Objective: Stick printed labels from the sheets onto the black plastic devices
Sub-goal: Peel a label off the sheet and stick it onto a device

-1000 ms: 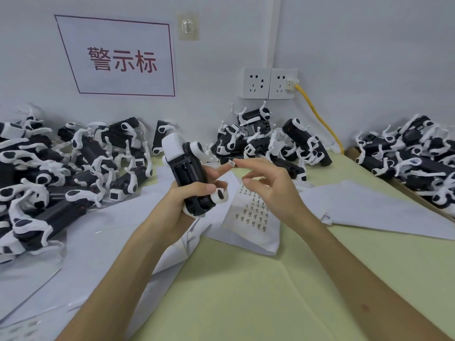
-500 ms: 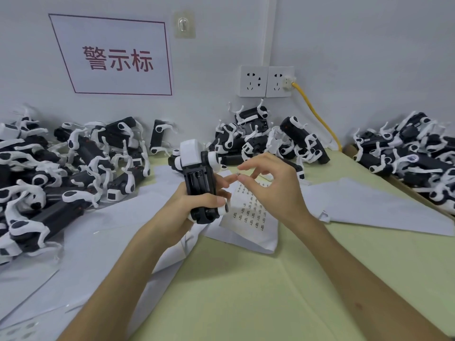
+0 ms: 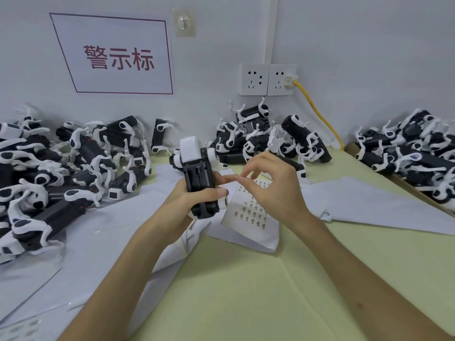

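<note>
My left hand (image 3: 192,200) grips a black plastic device (image 3: 199,178) with white end parts, held upright above the table with its open battery bay facing me. My right hand (image 3: 273,188) is just to its right, thumb and forefinger pinching a tiny white label (image 3: 238,177) next to my left fingertips. Under the hands lies a label sheet (image 3: 253,212) printed with rows of small labels.
Heaps of black and white devices lie at the left (image 3: 54,168), at the back centre (image 3: 268,139) and at the right (image 3: 413,153). White backing sheets (image 3: 369,205) cover parts of the yellow-green table (image 3: 246,291). A yellow cable (image 3: 317,112) runs down from the wall sockets.
The device has swung from tilted left to upright and come lower. My right hand with the label has closed in beside my left fingertips.
</note>
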Motion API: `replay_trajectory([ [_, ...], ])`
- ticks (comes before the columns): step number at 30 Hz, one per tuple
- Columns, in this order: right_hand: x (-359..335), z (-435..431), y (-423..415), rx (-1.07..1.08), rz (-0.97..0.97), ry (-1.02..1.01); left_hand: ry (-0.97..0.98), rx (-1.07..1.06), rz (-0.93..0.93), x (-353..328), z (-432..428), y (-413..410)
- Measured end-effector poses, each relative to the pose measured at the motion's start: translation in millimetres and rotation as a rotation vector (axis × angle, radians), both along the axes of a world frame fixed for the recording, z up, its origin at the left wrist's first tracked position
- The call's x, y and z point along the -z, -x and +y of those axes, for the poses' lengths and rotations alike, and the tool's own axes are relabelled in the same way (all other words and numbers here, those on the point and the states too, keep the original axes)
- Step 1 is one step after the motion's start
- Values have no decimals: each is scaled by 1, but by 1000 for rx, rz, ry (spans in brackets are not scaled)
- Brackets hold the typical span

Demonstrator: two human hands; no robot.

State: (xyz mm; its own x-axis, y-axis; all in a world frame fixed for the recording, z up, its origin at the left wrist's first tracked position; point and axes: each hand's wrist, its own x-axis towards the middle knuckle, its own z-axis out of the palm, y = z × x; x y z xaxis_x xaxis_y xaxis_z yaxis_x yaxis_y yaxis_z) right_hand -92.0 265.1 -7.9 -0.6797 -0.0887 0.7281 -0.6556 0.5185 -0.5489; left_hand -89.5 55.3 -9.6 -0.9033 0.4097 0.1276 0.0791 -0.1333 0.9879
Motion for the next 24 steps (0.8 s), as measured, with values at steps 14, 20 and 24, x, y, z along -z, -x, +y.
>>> replay_trajectory([
  [14,21,-36,-12,-132,-332,222,-476,73,-250,-11,20,-11],
  [20,8,-25,-6,-161,-356,480,-366,74,-181,-5,17,-5],
  [24,-4,-12,-2,-100,-322,659,4,-165,-62,0,15,2],
])
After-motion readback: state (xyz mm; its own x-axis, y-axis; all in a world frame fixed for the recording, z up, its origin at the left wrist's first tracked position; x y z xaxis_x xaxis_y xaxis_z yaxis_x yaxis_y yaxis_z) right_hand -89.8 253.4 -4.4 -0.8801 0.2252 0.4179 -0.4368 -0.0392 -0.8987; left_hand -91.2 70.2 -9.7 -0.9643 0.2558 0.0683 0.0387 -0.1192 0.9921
